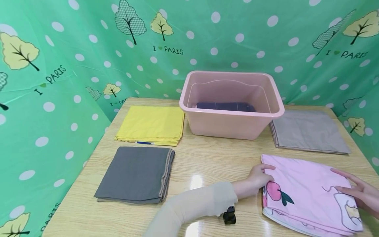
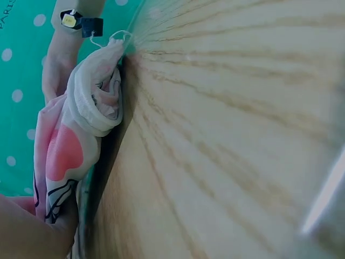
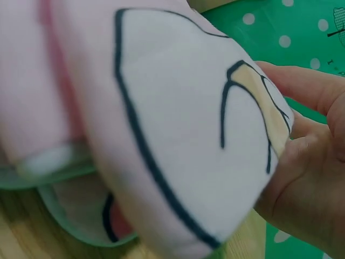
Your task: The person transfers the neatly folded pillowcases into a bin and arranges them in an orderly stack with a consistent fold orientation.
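Note:
A folded pink cloth with a cherry print and a white cartoon figure lies at the front right of the table. My left hand grips its left edge, fingers over the top. At the opposite edge, my right hand holds the cloth with fingers spread on the upper layer. The right wrist view shows the cloth's white-printed corner bulging up beside the right hand. In the left wrist view, the rolled layers of the cloth stand slightly off the table between both hands.
A pink plastic bin stands at the back with dark blue checked fabric inside. Folded yellow cloth and dark grey cloth lie to the left. Folded light grey cloth lies behind the pink one. A green printed curtain surrounds the table.

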A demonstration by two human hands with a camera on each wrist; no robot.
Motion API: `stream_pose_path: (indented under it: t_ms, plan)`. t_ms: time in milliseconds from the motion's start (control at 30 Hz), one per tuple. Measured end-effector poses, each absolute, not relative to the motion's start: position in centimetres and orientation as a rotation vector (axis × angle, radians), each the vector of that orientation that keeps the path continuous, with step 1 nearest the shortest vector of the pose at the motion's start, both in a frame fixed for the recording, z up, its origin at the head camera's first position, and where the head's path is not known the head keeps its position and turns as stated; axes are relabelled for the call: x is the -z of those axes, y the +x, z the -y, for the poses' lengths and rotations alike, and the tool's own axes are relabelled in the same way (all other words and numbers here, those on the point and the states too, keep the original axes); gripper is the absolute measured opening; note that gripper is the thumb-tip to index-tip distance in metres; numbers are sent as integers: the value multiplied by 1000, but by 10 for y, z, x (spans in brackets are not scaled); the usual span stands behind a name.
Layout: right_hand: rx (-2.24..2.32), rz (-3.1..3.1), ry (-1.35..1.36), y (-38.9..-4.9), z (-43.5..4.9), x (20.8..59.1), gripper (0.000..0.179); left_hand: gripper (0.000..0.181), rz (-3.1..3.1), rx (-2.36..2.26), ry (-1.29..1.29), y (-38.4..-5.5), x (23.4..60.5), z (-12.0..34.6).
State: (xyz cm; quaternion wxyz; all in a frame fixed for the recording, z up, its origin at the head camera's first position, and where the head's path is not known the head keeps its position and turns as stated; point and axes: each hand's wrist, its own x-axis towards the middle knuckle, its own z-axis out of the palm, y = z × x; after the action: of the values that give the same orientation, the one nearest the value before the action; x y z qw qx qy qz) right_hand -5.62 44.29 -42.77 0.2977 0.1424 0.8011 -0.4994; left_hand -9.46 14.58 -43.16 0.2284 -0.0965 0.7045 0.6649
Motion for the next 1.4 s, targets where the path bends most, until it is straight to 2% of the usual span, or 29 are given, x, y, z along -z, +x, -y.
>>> stream_pose_path:
  t_ms: [200,333,400,733,1067,1400]
  plan:
    - [1380,-2120,378,-57,-435,425,76,41,-1885,-1908,-281,-96,428,-136]
    - [1508,-2077,285,-54,-431,426,56,40,-1871,-1926,-284,-97,426,-130]
    - [1551,-2071,233,-54,-429,425,51,40,-1869,-1933,-284,-98,425,-127]
    - [1579,-2131,280,-58,-408,420,49,39,-1859,-1956,-306,-101,423,-114]
    - [1690,-2075,57,-63,-393,414,54,40,-1823,-2006,-321,-104,420,-97]
    - [1644,-2166,130,-72,-372,407,50,39,-1814,-2024,-325,-107,418,-79]
